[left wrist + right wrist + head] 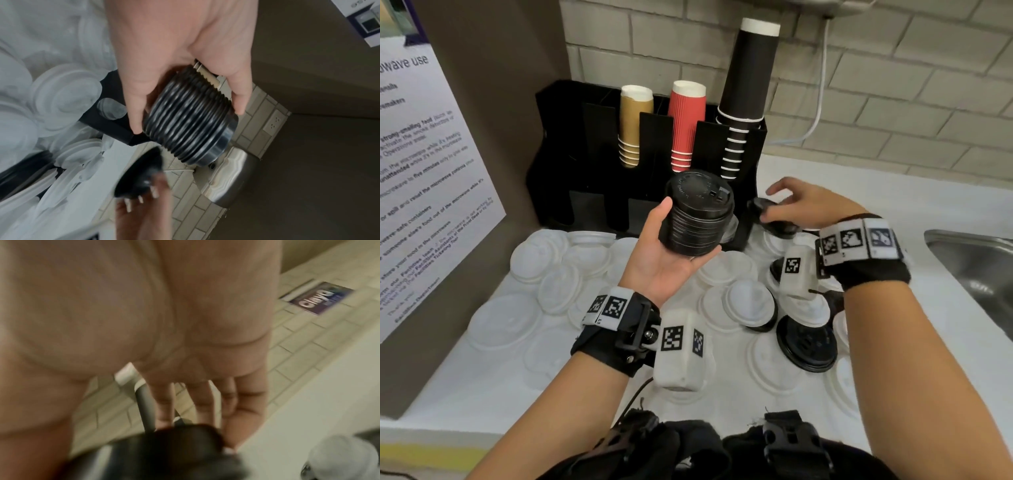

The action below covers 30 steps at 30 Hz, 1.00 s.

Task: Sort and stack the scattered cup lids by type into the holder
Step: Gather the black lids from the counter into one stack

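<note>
left hand point(667, 253) is held palm up above the counter, thumb and fingers curled round a stack of black lids point(697, 214); the stack's long axis is tilted, its top face with the sip tab turned up and toward the holder point(592, 137), its base resting in the palm. in the left wrist view the thumb lies along one side of the ribbed stack and the fingers along the other, so the stack is wrapped from below and both sides. right hand point(804, 205) is reached forward with the forearm level, back of the hand up, and a single black lid point(767, 209) is pinched at its edge between thumb and fingers just right of the stack, beside the holder's right end; the lid is tipped on a slant. white lids point(571, 274) are scattered flat and overlapping across the counter point(893, 212) below both hands, with another black lid point(808, 342) lying among them near the right wrist. three stacks of cups point(686, 126) are stood rim down in the holder.
</note>
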Tool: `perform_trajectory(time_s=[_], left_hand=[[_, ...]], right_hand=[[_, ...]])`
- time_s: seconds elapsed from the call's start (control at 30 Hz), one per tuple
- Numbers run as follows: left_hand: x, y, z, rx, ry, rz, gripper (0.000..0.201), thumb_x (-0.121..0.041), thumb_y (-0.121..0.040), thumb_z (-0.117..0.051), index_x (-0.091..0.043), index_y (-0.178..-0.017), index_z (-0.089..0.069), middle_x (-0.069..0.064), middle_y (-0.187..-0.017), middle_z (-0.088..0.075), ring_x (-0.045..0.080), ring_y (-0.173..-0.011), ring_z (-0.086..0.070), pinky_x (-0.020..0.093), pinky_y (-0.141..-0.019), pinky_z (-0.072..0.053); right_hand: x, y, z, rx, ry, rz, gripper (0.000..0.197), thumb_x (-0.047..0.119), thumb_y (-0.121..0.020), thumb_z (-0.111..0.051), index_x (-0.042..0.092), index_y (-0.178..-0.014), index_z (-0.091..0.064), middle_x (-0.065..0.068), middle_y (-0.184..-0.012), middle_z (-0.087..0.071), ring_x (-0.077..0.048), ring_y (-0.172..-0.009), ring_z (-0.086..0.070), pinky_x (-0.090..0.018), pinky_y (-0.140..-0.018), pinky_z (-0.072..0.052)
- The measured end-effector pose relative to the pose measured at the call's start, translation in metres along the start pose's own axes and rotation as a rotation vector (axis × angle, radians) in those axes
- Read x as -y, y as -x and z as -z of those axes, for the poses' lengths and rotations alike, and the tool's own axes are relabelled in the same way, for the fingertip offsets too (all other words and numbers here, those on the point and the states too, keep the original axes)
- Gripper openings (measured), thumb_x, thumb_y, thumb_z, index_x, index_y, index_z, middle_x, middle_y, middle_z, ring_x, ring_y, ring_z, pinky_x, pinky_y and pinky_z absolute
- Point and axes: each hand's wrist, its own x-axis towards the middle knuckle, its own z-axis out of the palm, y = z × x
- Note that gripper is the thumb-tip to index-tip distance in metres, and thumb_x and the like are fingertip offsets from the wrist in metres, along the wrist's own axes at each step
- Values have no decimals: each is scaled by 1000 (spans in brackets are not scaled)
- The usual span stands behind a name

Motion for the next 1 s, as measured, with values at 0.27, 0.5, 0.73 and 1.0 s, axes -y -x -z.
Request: perform_trajectory(time_s=[0.27, 0.5, 0.73, 1.0], left_hand=[[15, -11, -14, 25, -19, 42, 38, -39, -89, -54, -15, -111, -74, 13, -127, -65, 29, -122, -59, 47, -103, -46], [29, -6, -18, -22, -113, 87, 38, -39, -97, -47, -18, -118, -71, 11, -127, -65, 26, -120, -61, 40, -89, -55], [36, 2, -20, -67, -182, 97, 48, -39, -97, -45, -13, -136, -50, 14, -129, -63, 28, -119, -61, 39, -83, -57], [44, 4, -21, -74, -150, 88, 44, -41, -96, -45, -13, -127, -59, 14, -129, -64, 28, -118, -62, 39, -86, -57]], right_hand=[[19, 52, -36, -257, -699, 447, 18, 30, -83, -59, 27, -101, -64, 3, -84, -64, 2, -70, -58, -10, -64, -43], [9, 52, -54, -368, -669, 408, 19, 23, -85, -71, 15, -102, -72, -1, -99, -72, -16, -97, -66, -30, -90, -52], [3, 58, -62, -368, -540, 428, 24, 33, -79, -75, 21, -100, -74, 10, -96, -71, 2, -91, -62, -13, -82, -47], [-3, 65, -62, -405, -494, 465, 28, 35, -75, -79, 25, -100, -73, 11, -103, -68, 3, -97, -61, -19, -81, -50]])
